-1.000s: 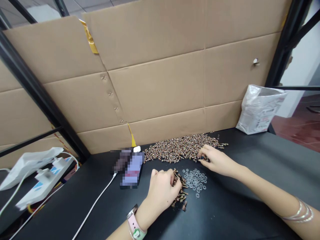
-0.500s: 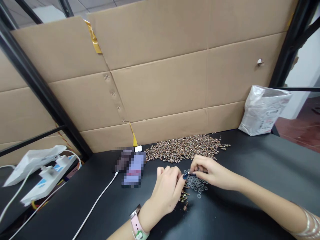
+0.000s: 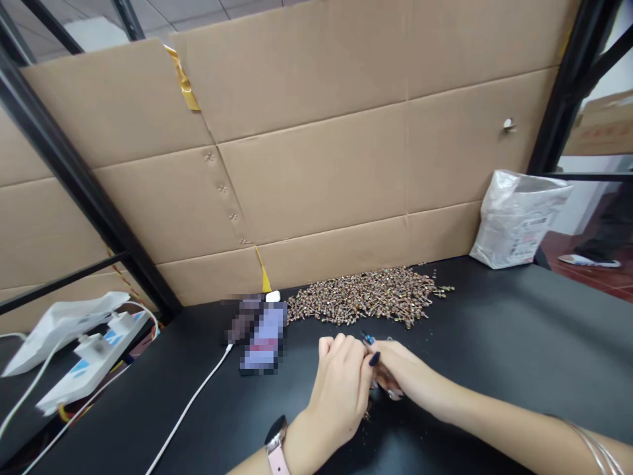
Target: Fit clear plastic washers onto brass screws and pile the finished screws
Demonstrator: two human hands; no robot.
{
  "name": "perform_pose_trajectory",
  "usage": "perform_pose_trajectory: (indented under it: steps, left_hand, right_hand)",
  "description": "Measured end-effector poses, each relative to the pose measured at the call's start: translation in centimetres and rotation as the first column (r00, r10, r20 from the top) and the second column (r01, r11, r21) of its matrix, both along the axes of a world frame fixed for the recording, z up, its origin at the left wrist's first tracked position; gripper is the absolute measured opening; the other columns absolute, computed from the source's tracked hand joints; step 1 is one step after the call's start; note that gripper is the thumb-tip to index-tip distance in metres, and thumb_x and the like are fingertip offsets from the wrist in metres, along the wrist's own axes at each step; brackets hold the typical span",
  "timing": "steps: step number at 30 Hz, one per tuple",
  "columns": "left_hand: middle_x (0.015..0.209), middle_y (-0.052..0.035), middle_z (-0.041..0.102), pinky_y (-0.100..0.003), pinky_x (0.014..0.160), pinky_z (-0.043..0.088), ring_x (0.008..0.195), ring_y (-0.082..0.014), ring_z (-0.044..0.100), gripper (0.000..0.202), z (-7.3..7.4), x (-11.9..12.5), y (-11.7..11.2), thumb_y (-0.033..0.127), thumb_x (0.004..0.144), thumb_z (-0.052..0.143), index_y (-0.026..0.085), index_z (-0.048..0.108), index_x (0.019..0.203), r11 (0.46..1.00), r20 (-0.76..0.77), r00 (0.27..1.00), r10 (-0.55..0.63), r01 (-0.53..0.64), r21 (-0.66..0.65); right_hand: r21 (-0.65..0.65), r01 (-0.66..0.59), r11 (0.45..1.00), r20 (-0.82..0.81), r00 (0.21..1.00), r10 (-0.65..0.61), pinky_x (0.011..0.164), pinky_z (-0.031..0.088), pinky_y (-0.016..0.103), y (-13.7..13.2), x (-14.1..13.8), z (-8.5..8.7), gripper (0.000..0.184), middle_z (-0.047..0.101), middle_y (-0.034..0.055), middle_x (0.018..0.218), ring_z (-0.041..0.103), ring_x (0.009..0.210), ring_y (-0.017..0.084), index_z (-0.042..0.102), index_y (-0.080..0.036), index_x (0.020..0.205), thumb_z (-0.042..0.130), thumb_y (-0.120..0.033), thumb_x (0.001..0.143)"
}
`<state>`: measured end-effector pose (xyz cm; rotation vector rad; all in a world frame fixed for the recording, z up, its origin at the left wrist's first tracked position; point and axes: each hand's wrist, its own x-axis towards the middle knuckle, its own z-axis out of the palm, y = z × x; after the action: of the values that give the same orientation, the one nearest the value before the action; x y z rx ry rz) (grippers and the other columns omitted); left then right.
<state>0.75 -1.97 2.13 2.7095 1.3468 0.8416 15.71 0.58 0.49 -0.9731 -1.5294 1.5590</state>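
My left hand (image 3: pixel 341 382) is closed, its curled fingers turned away from me; whatever lies inside them is hidden. Touching its thumb side is my right hand (image 3: pixel 405 379), fingers bent down towards the table and partly covered; I cannot make out what they hold. A few small screws (image 3: pixel 367 410) show on the black table just under the hands. The grey ring washers are now almost wholly covered by my right hand. Behind both hands spreads a large heap of small coppery screws (image 3: pixel 366 297) along the cardboard.
Two blurred phone-like items, one violet (image 3: pixel 264 336), lie left of the hands with a white cable (image 3: pixel 190 406). A plastic bag (image 3: pixel 519 221) stands at the back right. The cardboard wall (image 3: pixel 316 165) closes off the back. A power strip (image 3: pixel 93 363) is at far left.
My right hand has moved down and towards me, turning over the washers and covering them. The left hand has shifted slightly down. At far right a person's foot has come into view.
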Motion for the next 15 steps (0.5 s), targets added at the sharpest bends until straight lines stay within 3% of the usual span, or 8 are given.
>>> perform_pose_trajectory:
  steps: [3, 9, 15]
  left_hand:
    - [0.079, -0.0028, 0.052, -0.035, 0.069, 0.028, 0.073, -0.0172, 0.041, 0.027, -0.3, 0.3, -0.1, 0.019, 0.095, 0.024, 0.019, 0.043, 0.077, 1.000, 0.007, 1.000, 0.013, -0.013, 0.012]
    - [0.072, -0.0015, 0.050, -0.033, 0.069, 0.029, 0.070, -0.0164, 0.041, 0.030, -0.7, 0.5, -0.1, 0.017, 0.095, 0.023, 0.019, 0.041, 0.072, 0.997, 0.096, 0.993, 0.072, -0.070, -0.025]
    - [0.079, -0.0026, 0.050, -0.034, 0.070, 0.032, 0.072, -0.0171, 0.041, 0.021, -0.4, 0.4, -0.4, 0.022, 0.094, 0.027, 0.019, 0.042, 0.080, 0.997, 0.103, 0.992, 0.069, -0.064, -0.049]
  right_hand:
    - [-0.062, 0.025, 0.998, -0.090, 0.995, -0.031, 0.041, 0.024, 0.019, -1.1, -0.9, -0.4, 0.037, 0.034, -0.0065, 0.051, 0.029, 0.044, 0.007, 0.035, -0.020, 0.059, 0.046, -0.047, 0.083]
    - [0.044, 0.036, 0.998, -0.163, 0.986, -0.028, 0.046, 0.027, 0.021, -1.5, -0.9, -1.0, 0.041, 0.033, -0.0056, 0.061, 0.029, 0.051, 0.009, 0.036, -0.020, 0.069, 0.040, -0.057, 0.086]
    - [-0.043, 0.018, 0.999, -0.202, 0.979, -0.026, 0.046, 0.025, 0.021, -1.5, -0.9, -0.6, 0.039, 0.034, -0.0053, 0.062, 0.029, 0.051, 0.009, 0.038, -0.021, 0.074, 0.044, -0.059, 0.083]
